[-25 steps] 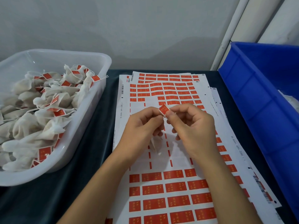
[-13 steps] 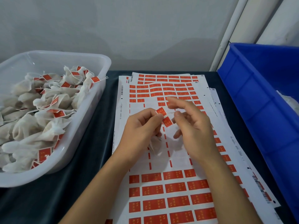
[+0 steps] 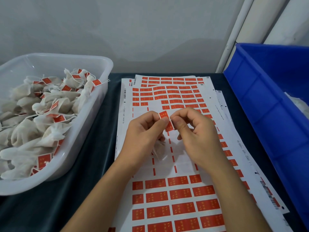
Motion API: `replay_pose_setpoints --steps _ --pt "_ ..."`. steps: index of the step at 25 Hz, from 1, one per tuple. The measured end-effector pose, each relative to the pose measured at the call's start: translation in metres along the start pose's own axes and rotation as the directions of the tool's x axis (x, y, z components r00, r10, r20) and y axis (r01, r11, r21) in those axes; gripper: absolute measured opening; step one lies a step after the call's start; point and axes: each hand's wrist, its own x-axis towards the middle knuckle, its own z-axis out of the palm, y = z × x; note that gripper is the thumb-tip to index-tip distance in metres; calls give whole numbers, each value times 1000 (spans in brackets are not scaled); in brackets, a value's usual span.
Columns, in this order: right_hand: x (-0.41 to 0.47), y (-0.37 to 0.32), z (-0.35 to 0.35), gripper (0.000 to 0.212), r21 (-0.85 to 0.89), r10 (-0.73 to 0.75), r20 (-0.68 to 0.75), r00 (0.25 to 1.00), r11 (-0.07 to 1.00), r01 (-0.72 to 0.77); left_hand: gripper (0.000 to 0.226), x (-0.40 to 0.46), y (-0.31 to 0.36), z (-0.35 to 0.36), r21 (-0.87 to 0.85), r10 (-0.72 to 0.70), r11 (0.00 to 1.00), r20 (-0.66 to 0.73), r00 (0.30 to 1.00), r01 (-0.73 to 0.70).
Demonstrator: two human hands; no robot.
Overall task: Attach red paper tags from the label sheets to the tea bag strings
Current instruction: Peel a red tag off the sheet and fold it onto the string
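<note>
Above the label sheets, my left hand pinches a red paper tag between thumb and forefinger. The tag is unfolded, and its lower half hangs down between my hands. My right hand pinches the thin white string at the tag's fold. A white tea bag dangles under my left palm, partly hidden by it. The sheets carry rows of red tags, with a peeled bare band in the middle.
A clear plastic tub at the left holds several tea bags with red tags attached. A blue crate stands at the right, close to the sheets. Dark cloth covers the table; a grey wall rises behind.
The tag was pinched folded between both hands, then opened. My right fingers spread out and have now curled back in, pinching the string at the tag's fold.
</note>
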Motion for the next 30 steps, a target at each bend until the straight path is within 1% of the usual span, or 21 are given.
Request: replay_pose_setpoints --steps 2,7,10,14,17,20,21,25,30 --pt "-1 -1 0 16 -14 1 -4 1000 1000 -1 20 0 0 0 18 8 1000 -8 1000 -8" --pt "-1 -2 0 22 -47 1 4 1000 999 -1 19 0 -1 1 17 21 1000 -28 999 -21" --pt "-1 -3 0 23 -27 6 4 1000 1000 -6 20 0 -1 1 26 30 999 -35 999 -29" --pt "-1 -2 -5 16 47 3 14 1000 999 -4 20 1 -1 1 20 19 1000 -27 999 -19" --pt "-2 0 -7 17 15 -14 46 999 1000 14 20 0 0 0 14 38 999 -15 999 -37" --pt "-2 1 -6 7 -7 -1 63 998 1000 1 20 0 -1 -1 10 46 999 0 999 -46" --pt "-2 1 -6 7 -13 -2 58 998 1000 2 20 1 -1 -1 13 47 999 5 999 -47" --pt "-2 -3 -5 19 -59 -15 27 1000 998 16 20 0 0 0 39 56 998 19 998 -57" --pt "-2 -4 -5 21 -92 -5 24 1000 996 7 21 0 2 0 37 51 998 35 998 -53"
